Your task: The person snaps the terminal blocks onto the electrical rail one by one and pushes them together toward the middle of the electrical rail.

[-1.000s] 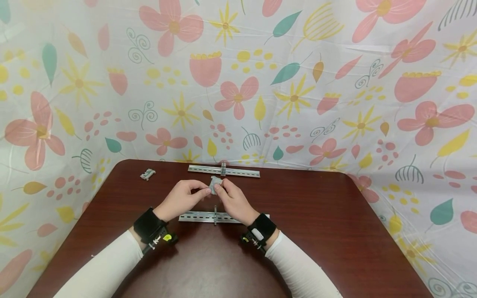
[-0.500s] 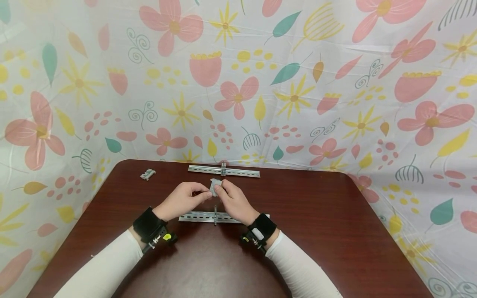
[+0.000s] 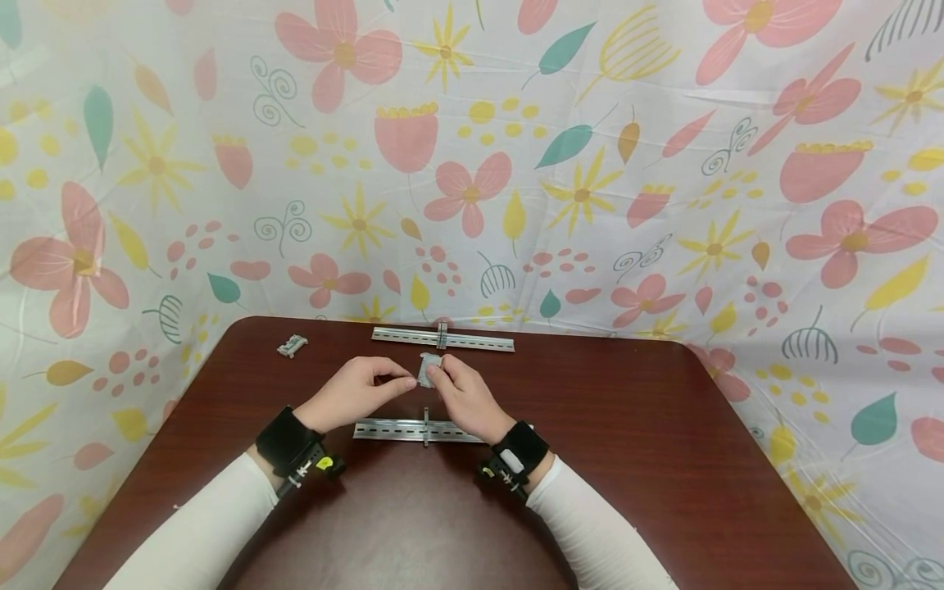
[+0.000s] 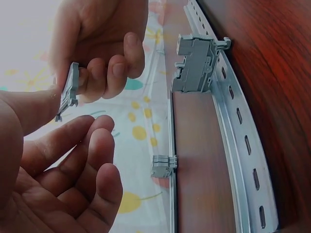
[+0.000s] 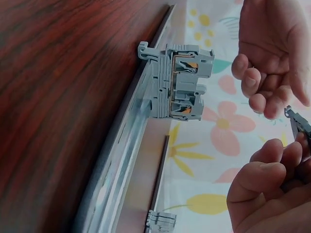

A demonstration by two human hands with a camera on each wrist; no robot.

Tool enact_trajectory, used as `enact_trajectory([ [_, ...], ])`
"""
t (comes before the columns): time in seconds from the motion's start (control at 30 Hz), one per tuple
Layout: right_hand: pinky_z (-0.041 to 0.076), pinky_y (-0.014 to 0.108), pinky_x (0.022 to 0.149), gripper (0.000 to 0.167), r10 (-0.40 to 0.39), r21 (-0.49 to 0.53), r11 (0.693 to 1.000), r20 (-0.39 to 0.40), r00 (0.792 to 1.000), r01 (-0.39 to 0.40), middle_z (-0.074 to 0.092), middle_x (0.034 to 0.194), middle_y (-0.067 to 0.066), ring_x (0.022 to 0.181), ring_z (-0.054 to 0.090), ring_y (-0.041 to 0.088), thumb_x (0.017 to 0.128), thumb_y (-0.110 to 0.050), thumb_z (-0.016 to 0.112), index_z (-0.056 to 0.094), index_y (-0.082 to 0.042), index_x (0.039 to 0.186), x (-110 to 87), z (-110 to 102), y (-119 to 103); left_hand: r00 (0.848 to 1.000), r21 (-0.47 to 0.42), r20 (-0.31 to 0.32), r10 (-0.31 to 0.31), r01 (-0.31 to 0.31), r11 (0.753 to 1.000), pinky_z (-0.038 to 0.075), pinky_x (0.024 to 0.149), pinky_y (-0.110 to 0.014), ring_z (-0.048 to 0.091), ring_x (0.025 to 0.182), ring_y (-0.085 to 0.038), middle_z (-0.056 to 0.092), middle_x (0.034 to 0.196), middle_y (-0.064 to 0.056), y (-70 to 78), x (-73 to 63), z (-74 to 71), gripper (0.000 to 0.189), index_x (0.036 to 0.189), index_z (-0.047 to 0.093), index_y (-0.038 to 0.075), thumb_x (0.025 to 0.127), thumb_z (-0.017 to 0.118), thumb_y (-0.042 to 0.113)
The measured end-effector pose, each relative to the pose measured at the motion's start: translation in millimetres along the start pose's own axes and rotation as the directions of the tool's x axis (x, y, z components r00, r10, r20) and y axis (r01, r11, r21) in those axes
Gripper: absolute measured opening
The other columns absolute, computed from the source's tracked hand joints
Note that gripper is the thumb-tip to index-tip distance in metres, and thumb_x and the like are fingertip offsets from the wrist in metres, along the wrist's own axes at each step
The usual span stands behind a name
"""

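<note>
My right hand (image 3: 468, 397) pinches a thin grey terminal block (image 3: 428, 370) between thumb and fingers, above and behind the nearer DIN rail (image 3: 387, 429). In the left wrist view that terminal block (image 4: 70, 90) is seen nearly edge-on. My left hand (image 3: 361, 392) is just left of it, its thumb tip right at the block's lower edge and its other fingers (image 4: 104, 145) loosely bent and apart from it. A grey terminal block (image 5: 180, 82) stands upright on the nearer rail, its orange and metal inside parts showing in the right wrist view.
Farther back, a second DIN rail (image 3: 483, 342) lies near the table's back edge, bearing a small group of grey terminal blocks (image 3: 442, 334). More grey blocks (image 3: 292, 345) lie loose at the back left of the brown table (image 3: 627, 426). A flowered cloth (image 3: 472, 106) hangs behind.
The held terminal block dips a little, then shifts slightly right. My left wrist has moved slightly left, and my left fingertips have eased off the block. The rails have stayed put.
</note>
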State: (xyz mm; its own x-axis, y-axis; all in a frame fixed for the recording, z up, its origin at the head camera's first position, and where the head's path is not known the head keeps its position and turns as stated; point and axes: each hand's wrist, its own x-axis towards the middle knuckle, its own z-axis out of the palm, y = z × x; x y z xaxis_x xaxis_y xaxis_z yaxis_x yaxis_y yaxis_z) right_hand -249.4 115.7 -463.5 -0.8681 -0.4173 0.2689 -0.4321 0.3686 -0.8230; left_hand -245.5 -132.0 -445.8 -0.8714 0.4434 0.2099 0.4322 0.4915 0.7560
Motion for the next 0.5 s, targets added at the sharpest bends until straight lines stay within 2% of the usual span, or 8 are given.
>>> enact_trajectory([
  [0.23,0.036,0.031,0.063,0.042,0.010,0.000,1.000,-0.013,1.000,-0.010,0.049,0.076,0.001,0.062,0.042,0.017,0.121,-0.040,0.050,0.050,-0.012,0.089,0.4,-3.2,3.8,1.000,0.050,0.015,-0.014,0.013,0.999,0.056,0.084,-0.037,0.067,0.097,-0.014,0.079,0.113,0.009,-1.4,0.3,0.2,0.030,0.124,0.083,0.020,0.106,0.078,0.043],
  [0.5,0.036,0.031,0.061,0.042,0.041,0.001,0.999,-0.022,0.999,-0.041,0.048,0.075,0.002,0.061,0.042,0.019,0.121,-0.042,0.047,0.051,-0.013,0.091,1.5,-7.4,9.1,0.993,0.125,0.115,0.012,-0.026,0.992,0.058,0.085,-0.037,0.068,0.098,-0.011,0.075,0.113,0.004,-8.3,-1.0,4.4,0.038,0.128,0.079,0.007,0.104,0.082,0.037],
])
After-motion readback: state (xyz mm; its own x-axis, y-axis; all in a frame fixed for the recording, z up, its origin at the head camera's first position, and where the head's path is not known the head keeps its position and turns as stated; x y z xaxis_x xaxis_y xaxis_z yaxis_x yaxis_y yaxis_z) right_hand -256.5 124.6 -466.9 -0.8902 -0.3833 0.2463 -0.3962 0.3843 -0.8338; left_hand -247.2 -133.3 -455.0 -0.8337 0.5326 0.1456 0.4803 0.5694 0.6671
